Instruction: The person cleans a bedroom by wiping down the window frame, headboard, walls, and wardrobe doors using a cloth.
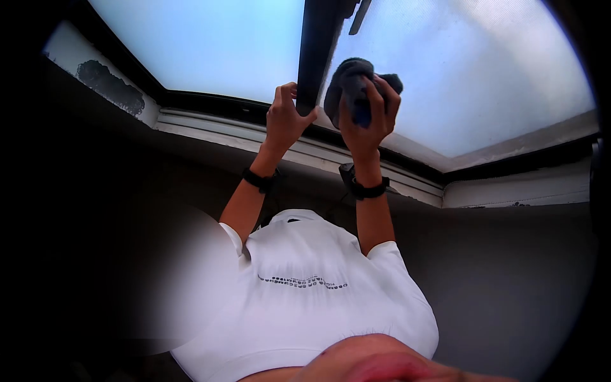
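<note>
My right hand holds a bunched dark grey cloth against or just in front of the right window pane. A small blue patch shows between the cloth and my fingers. To its left, my left hand grips the dark upright window frame near its lower end, with fingers curled at the left edge and thumb on the right. How far the fingertips reach around the frame is hidden. Both wrists wear black bands.
The left pane is bright and bluish. A white sill track runs below the panes. Paint has peeled on the left wall. A dark handle-like strip sits at the top by the frame.
</note>
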Available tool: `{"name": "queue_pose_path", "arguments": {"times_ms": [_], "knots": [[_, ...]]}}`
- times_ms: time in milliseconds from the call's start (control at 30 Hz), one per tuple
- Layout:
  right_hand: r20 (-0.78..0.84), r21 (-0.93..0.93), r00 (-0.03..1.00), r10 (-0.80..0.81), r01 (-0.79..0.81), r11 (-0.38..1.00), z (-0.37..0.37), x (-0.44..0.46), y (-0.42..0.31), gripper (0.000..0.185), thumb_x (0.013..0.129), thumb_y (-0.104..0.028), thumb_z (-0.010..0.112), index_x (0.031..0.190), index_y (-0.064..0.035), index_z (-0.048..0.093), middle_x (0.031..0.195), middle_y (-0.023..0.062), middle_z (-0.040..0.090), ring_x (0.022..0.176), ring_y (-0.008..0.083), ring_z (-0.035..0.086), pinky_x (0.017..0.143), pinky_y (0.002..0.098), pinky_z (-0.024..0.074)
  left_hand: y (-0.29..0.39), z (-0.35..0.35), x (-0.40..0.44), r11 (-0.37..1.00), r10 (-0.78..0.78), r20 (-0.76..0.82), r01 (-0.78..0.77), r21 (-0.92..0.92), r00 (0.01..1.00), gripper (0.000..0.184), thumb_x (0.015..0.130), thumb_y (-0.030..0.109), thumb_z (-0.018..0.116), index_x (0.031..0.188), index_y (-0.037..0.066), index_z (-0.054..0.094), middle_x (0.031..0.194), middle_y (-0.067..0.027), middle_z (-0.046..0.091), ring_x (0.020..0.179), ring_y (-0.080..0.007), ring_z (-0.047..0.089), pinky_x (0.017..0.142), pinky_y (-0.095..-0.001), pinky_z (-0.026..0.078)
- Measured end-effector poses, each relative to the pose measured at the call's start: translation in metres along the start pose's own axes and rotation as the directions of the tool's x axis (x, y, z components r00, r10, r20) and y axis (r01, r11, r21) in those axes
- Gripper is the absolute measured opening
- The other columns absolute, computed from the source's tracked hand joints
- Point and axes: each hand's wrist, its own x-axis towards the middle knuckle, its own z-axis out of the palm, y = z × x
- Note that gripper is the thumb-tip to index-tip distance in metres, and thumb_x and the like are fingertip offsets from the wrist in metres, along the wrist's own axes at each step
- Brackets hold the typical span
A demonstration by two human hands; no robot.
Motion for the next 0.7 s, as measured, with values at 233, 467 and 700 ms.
{"name": "queue_pose_path", "arguments": {"times_ms": [233,467,700], "knots": [[-0.083,-0.094,0.993,-0.082,0.074,0.993,-0.037,0.049,0.042,0.045,0.072,-0.011,0.078,0.114,-0.006,0.063,0.114,0.0146,0.053,0.104,0.0287,0.057,0.084,0.0391,0.0505,-0.007,0.002,-0.008,0.992,-0.121,0.004,0.121,-0.023,0.993,0.064,0.075,0.026,0.079,0.122,0.007,0.039,0.098,-0.0184,0.064,0.09,-0.0367,0.066,0.074,-0.0448,0.053],[0.255,-0.167,0.967,0.013,0.031,0.985,-0.008,0.01,0.02,0.052,0.068,-0.018,0.078,0.117,-0.0153,0.062,0.119,0.0101,0.052,0.101,0.0308,0.062,0.076,0.0376,0.0584,0.001,0.003,-0.004,0.999,-0.035,-0.026,0.035,-0.004,0.999,0.066,0.073,0.019,0.084,0.123,0.003,0.044,0.108,-0.0144,0.054,0.096,-0.0245,0.061,0.074,-0.0334,0.056],[0.007,-0.404,0.99,-0.144,0.134,0.905,-0.103,0.04,0.117,0.045,0.075,-0.025,0.078,0.115,-0.0124,0.062,0.114,0.0128,0.053,0.096,0.0278,0.063,0.074,0.0352,0.0587,0.003,0.009,-0.005,0.998,-0.058,-0.004,0.058,-0.02,0.998,0.067,0.074,0.019,0.084,0.124,0.003,0.043,0.103,-0.0091,0.046,0.086,-0.019,0.053,0.072,-0.0319,0.052]]}}
